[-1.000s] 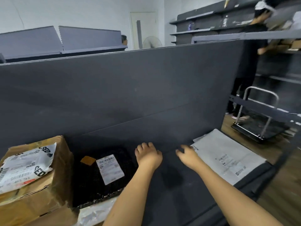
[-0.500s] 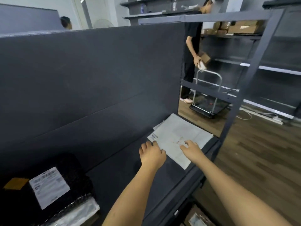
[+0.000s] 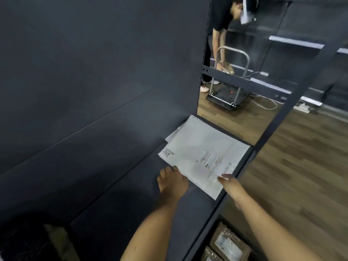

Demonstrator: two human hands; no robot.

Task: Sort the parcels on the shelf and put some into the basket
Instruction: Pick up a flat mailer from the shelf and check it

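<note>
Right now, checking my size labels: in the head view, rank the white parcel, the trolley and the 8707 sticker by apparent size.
Largest first:
white parcel
trolley, farther off, so its true size is unsure
8707 sticker

Pretty dim overall, darkest over the grey back panel [image 3: 94,72] at left. Brightest on the white mailer [image 3: 197,147] at centre right, a bit washed out, label print soft. Smeary motion blur on the right hand [image 3: 230,185]. Faint sheen on the wood floor [image 3: 310,157]. Wide-angle bend in the shelf post [image 3: 301,93] near the right edge. Murky in the lower left corner.
</note>
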